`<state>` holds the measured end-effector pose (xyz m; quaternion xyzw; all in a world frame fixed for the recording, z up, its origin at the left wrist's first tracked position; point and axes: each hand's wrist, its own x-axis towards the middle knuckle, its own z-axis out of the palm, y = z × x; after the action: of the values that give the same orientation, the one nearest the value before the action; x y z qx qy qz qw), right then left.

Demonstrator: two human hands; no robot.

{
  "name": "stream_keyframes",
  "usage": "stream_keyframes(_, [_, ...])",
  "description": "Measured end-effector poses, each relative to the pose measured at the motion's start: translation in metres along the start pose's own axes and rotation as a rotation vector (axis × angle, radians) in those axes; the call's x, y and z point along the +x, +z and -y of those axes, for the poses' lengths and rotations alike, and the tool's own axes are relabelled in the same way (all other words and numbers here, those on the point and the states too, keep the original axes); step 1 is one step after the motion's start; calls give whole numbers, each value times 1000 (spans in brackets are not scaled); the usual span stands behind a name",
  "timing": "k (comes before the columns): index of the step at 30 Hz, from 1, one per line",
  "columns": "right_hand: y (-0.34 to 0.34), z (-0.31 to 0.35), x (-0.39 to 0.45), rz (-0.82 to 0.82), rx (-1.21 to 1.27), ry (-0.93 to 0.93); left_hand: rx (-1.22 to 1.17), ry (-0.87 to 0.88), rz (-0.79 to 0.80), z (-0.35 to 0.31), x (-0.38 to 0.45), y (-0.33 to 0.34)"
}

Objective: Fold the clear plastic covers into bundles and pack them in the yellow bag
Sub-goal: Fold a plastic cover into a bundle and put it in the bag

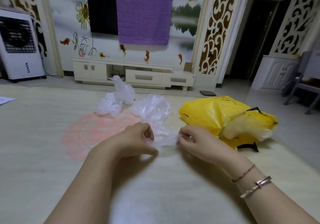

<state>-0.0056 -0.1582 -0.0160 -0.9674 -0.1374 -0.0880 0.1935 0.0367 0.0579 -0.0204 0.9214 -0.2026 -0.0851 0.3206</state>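
Observation:
A clear plastic cover (153, 110) lies crumpled on the pale carpet and trails toward me. My left hand (134, 139) and my right hand (195, 141) each pinch its near end, stretched between them just above the carpet. Two more clear plastic covers (116, 99) sit bunched farther back, left of centre. The yellow bag (221, 118) lies on its side to the right of my right hand, its mouth facing me with clear plastic showing inside.
A white TV cabinet (131, 73) stands against the far wall. A white air cooler (19, 50) is at the far left. A dark flat pad (207, 93) lies behind the bag. Chair legs (301, 92) stand at the right edge. A pink patch marks the carpet (97, 130).

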Motion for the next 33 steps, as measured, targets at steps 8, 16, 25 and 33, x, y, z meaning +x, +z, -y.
stream_keyframes(8, [5, -10, 10, -25, 255, 186, -108, 33, -209, 11, 11, -1])
stream_keyframes(16, [8, -10, 14, -11, 257, 329, -188, -50, -181, 7, 11, 1])
stream_keyframes(25, [24, -3, 16, -154, -49, 361, 163, -199, -444, 7, 21, 22])
stream_keyframes(33, [29, -1, 18, -132, -251, 324, 449, -319, -505, 9, 18, 23])
